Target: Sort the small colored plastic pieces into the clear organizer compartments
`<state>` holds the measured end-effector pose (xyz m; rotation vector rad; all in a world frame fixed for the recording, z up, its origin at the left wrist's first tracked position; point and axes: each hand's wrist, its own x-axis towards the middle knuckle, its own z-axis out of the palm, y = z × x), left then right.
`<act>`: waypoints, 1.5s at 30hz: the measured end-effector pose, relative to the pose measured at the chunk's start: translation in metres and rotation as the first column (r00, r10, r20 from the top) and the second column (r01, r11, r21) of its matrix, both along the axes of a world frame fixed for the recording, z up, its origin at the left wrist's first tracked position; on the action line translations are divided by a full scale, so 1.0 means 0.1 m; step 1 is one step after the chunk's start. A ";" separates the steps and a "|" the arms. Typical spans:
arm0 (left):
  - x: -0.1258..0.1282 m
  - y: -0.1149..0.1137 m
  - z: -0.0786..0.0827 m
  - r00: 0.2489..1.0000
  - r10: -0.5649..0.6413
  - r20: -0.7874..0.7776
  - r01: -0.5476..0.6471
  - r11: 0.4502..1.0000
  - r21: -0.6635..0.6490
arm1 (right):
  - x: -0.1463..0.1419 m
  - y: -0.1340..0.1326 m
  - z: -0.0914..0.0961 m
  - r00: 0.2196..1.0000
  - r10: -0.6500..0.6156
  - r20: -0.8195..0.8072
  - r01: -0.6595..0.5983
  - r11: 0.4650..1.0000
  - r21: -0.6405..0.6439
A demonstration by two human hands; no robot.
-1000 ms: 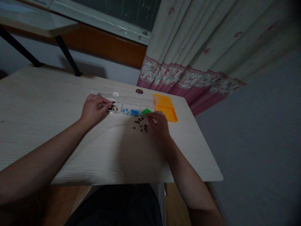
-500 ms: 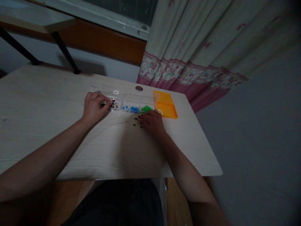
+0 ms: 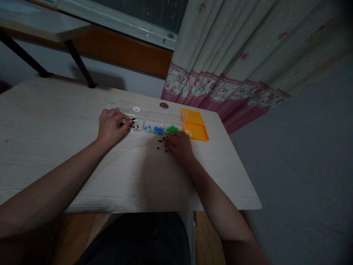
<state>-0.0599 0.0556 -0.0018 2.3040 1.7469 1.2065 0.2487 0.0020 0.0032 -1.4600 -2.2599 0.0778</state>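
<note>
Head: pinching a brown bit (image 3: pixel 133 118) in left hand (image 3: pixel 109 124), over a box (image 3: pixel 143 126) seemingly divided to part colours, with loose bits (image 3: pixel 160 141) beside right hand (image 3: pixel 180 145), its grip impossible to tell.

Looks forward and down from the head, close above the surface (image 3: pixel 118 176), toward window (image 3: pixel 149 16) and curtain (image 3: pixel 217 55).
</note>
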 end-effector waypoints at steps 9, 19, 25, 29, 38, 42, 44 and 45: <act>0.00 0.00 0.00 1.000 -0.005 -0.003 0.005 1.000 0.002 | 0.01 0.02 -0.01 0.996 -0.013 -0.088 0.018 0.998 0.053; 0.10 -0.13 0.15 0.997 -0.073 0.026 0.072 0.996 0.059 | -0.05 -0.03 0.06 0.967 0.004 -0.255 0.014 0.998 0.068; 0.48 -0.45 0.22 0.834 -0.491 0.251 0.536 0.829 -0.161 | -0.21 -0.18 0.18 0.944 0.100 -0.315 -0.064 0.990 0.122; 0.65 -0.59 0.17 0.700 -0.484 0.526 0.691 0.645 -0.326 | -0.28 -0.26 0.22 0.943 0.146 -0.298 -0.108 0.984 0.142; 0.60 -0.57 0.13 0.577 -0.355 0.736 0.801 0.422 -0.424 | -0.30 -0.27 0.20 0.969 0.179 -0.172 -0.144 0.970 0.198; 0.61 -0.56 0.15 0.582 -0.336 0.740 0.797 0.416 -0.438 | -0.30 -0.28 0.17 0.974 0.176 -0.142 -0.148 0.971 0.188; 0.62 -0.56 0.17 0.593 -0.337 0.731 0.789 0.422 -0.446 | -0.30 -0.28 0.16 0.975 0.181 -0.130 -0.154 0.970 0.189; 0.62 -0.56 0.18 0.597 -0.339 0.727 0.786 0.426 -0.447 | -0.29 -0.27 0.17 0.975 0.184 -0.125 -0.158 0.969 0.191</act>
